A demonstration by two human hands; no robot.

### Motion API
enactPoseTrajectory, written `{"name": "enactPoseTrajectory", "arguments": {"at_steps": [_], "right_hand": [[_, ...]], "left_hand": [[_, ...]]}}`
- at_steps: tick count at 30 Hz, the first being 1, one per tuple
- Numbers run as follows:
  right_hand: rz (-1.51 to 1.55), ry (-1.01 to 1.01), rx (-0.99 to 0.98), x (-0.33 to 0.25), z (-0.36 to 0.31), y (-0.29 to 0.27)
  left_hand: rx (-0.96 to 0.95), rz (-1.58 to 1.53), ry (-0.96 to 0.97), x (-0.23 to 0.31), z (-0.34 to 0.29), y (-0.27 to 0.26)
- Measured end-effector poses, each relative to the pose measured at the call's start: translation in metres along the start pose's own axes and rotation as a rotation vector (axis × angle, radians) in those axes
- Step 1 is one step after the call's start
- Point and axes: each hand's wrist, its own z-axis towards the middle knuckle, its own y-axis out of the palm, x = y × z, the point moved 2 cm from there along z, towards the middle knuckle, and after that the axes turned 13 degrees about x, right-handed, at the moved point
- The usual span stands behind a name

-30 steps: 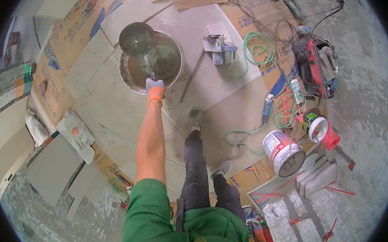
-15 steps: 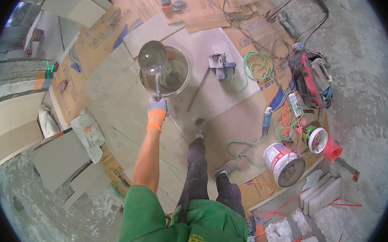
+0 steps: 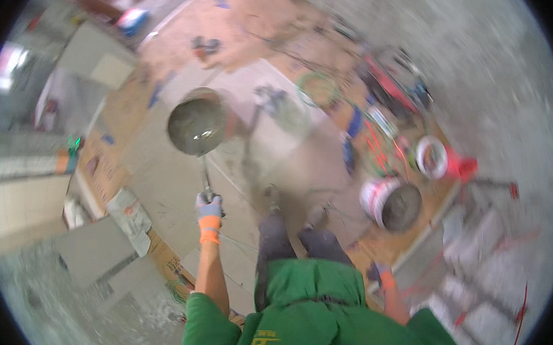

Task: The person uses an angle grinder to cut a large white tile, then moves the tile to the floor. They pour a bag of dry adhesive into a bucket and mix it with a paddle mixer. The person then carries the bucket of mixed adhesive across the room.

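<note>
My left hand (image 3: pixel 210 208), in a grey glove with an orange cuff, is closed around the handle of a metal ladle (image 3: pixel 205 171). Its handle runs up to the near rim of a round bucket (image 3: pixel 222 106). Wet grey material and a bright glint show inside the round opening. Blur keeps me from telling how deep the ladle's bowl sits or whether the bucket is tilted. My right hand (image 3: pixel 380 273), gloved the same way, hangs low beside my right hip. Its fingers are too smeared to read.
A white-and-red bucket of grey mix (image 3: pixel 401 207) stands right, near a smaller white bucket (image 3: pixel 432 156). Cords, a blue power tool (image 3: pixel 348 154) and a red tool bag (image 3: pixel 389 91) lie beyond. Tiles (image 3: pixel 96 250) lie left. A blurred tool (image 3: pixel 274 99) rests right of the left-hand bucket.
The view has shifted and blurred. My left hand has drawn the ladle nearer to me, and its silver bowl no longer stands out above the bucket. My right forearm now shows more.
</note>
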Motion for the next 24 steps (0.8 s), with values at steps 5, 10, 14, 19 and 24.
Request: {"name": "enactPoseTrajectory", "arguments": {"at_steps": [5, 10, 14, 19, 24], "right_hand": [[0.203, 0.123, 0.31, 0.04, -0.004, 0.0], [-0.127, 0.031, 0.368, 0.073, -0.023, 0.027], [-0.013, 0.228, 0.341, 0.09, -0.05, 0.022], [-0.179, 0.096, 0.454, 0.08, -0.007, -0.033], [-0.663, -0.201, 0.686, -0.016, 0.069, -0.116]], "left_hand": [[-0.293, 0.197, -0.252, -0.045, -0.024, -0.005], [-0.183, 0.495, -0.157, -0.107, -0.046, -0.016], [-0.123, 0.553, -0.032, -0.134, -0.064, -0.046], [-0.16, 0.5, -0.238, -0.149, -0.083, -0.057], [-0.064, 0.583, -0.394, -0.183, -0.133, -0.087]]}}
